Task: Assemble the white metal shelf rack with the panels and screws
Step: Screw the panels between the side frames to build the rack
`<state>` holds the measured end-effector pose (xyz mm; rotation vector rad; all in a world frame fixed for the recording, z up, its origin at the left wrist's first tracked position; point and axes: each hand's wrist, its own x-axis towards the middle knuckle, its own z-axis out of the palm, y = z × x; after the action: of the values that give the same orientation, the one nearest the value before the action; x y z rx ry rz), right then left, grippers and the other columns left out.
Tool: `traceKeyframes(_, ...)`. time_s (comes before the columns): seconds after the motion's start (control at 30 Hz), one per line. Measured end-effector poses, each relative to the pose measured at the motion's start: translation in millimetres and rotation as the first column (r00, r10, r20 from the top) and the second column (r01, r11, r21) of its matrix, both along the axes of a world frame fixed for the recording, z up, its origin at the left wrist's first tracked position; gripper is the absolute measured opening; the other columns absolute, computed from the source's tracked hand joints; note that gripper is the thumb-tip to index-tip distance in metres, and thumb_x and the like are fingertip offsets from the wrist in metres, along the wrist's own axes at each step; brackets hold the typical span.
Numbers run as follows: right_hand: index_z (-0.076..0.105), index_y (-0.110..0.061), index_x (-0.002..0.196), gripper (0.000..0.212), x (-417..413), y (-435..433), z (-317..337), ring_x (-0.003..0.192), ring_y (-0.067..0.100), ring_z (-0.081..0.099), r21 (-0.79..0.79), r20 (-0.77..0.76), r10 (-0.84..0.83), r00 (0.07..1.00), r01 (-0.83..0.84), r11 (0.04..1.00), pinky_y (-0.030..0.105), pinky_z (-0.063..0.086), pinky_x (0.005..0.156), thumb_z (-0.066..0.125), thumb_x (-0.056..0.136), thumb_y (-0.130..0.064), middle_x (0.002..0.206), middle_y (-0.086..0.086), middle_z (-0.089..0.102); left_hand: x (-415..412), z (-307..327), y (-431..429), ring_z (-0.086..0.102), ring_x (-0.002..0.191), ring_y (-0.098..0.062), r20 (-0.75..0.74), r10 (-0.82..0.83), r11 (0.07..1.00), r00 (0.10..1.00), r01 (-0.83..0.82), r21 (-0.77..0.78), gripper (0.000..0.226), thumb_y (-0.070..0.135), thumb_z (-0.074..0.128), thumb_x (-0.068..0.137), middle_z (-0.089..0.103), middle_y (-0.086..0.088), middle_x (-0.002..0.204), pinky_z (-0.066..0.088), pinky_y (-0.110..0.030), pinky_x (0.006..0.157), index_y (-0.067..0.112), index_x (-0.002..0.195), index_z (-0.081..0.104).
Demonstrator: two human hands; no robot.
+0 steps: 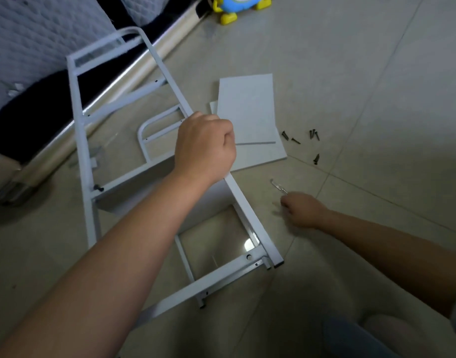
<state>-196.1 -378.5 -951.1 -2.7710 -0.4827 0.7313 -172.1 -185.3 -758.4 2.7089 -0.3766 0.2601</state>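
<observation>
Grip of left hand point(205, 148) tight on rack rail point(247, 215); right hand point(303, 210) blurred against small tool point(277, 186), hold indiscernible.

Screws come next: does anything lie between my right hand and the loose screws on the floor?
Nothing visible: bare tile runs from the right hand to the screws. A small metal tool lies by the hand, left of that line.

Dim indoor light; glare spot on floor point(247, 244); right hand point(303, 210) motion-blurred; wide-angle bending at edges
</observation>
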Motion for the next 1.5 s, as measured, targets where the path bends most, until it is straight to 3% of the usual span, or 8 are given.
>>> traceKeyframes(0.2, 0.046, -0.008, 0.088, 0.008, 63, 20, 115, 0.063, 0.019, 0.042, 0.522, 0.131, -0.512, 0.849, 0.38, 0.764, 0.027, 0.03, 0.054, 0.054, 0.084, -0.008, 0.067, 0.001, 0.044, -3, 11, 19, 0.041, 0.115, -0.025, -0.035, 0.05, 0.998, 0.998, -0.051, -0.031, 0.03, 0.013, 0.04, 0.093, 0.056, -0.012, 0.115, 0.03, -0.025, 0.09, 0.002, 0.111, 0.062)
traceKeyframes(0.33, 0.051, -0.006, 0.107, 0.023, 93, 67, 182, 0.066, 0.016, 0.045, 0.746, 0.208, -0.613, 0.762, 0.282, 0.603, 0.026, 0.034, 0.06, 0.049, 0.084, -0.005, 0.065, -0.008, 0.044, 4, 24, 60, 0.042, 0.114, -0.027, -0.088, 0.131, 0.988, 0.987, -0.123, 0.096, 0.04, 0.026, 0.035, 0.091, 0.055, -0.012, 0.118, 0.036, -0.033, 0.091, 0.004, 0.113, 0.061)
traceKeyframes(0.47, 0.05, -0.012, 0.079, 0.007, 106, 122, 238, 0.054, 0.002, 0.04, 0.867, 0.293, -0.634, 0.716, 0.08, 0.491, 0.017, 0.031, 0.054, 0.05, 0.078, -0.005, 0.06, -0.009, 0.039, 6, 36, 108, 0.05, 0.108, -0.03, -0.131, 0.247, 0.967, 0.96, -0.235, 0.099, 0.031, 0.025, 0.043, 0.09, 0.059, -0.013, 0.112, 0.042, -0.035, 0.088, 0.009, 0.105, 0.066)
traceKeyframes(0.63, 0.042, -0.02, 0.064, 0.008, 88, 182, 264, 0.055, 0.016, 0.048, 0.952, 0.168, -0.487, 0.857, -0.013, 0.305, 0.032, 0.04, 0.057, 0.048, 0.068, -0.017, 0.058, 0.003, 0.049, -4, 30, 159, 0.054, 0.102, -0.025, -0.175, 0.313, 0.95, 0.934, -0.31, 0.042, 0.025, 0.021, 0.049, 0.091, 0.061, -0.009, 0.106, 0.039, -0.029, 0.081, 0.009, 0.104, 0.067)
traceKeyframes(0.83, 0.054, -0.014, 0.07, 0.011, 55, 195, 244, 0.051, 0.009, 0.056, 0.899, 0.071, -0.099, 0.993, -0.021, 0.437, 0.021, 0.045, 0.053, 0.059, 0.08, -0.013, 0.064, 0.005, 0.061, -24, 23, 194, 0.045, 0.061, -0.006, -0.338, 0.284, 0.924, 0.897, -0.35, -0.152, 0.011, 0.023, 0.06, 0.087, 0.048, 0.011, 0.067, 0.032, -0.018, 0.052, 0.022, 0.096, 0.066)
traceKeyframes(0.97, 0.054, -0.012, 0.075, 0.011, 47, 189, 241, 0.057, 0.011, 0.061, 0.933, 0.038, 0.014, 0.999, -0.041, 0.358, 0.022, 0.05, 0.058, 0.054, 0.084, -0.007, 0.069, 0.004, 0.066, -39, 12, 200, 0.046, 0.053, -0.005, -0.462, 0.092, 0.885, 0.882, -0.286, -0.369, 0.012, 0.02, 0.063, 0.086, 0.051, 0.006, 0.065, 0.037, -0.009, 0.048, 0.028, 0.095, 0.062)
traceKeyframes(1.13, 0.049, -0.014, 0.078, 0.008, 47, 197, 244, 0.057, 0.011, 0.063, 0.952, 0.01, 0.02, 1.0, -0.015, 0.306, 0.023, 0.051, 0.057, 0.043, 0.083, -0.017, 0.072, -0.001, 0.066, -51, 3, 201, 0.046, 0.049, 0.0, -0.413, 0.02, 0.773, 0.911, -0.276, -0.571, 0.022, 0.008, 0.066, 0.081, 0.051, 0.011, 0.055, 0.04, -0.012, 0.048, 0.029, 0.084, 0.064)
traceKeyframes(1.5, 0.045, -0.014, 0.078, 0.009, 45, 211, 244, 0.053, 0.012, 0.06, 0.97, 0.038, 0.053, 0.998, -0.049, 0.237, 0.025, 0.049, 0.056, 0.041, 0.086, -0.016, 0.073, 0.003, 0.062, -50, 2, 196, 0.041, 0.053, -0.012, -0.366, 0.023, 0.754, 0.93, -0.256, -0.605, 0.026, 0.009, 0.075, 0.073, 0.044, 0.012, 0.043, 0.036, -0.024, 0.058, 0.031, 0.061, 0.07)
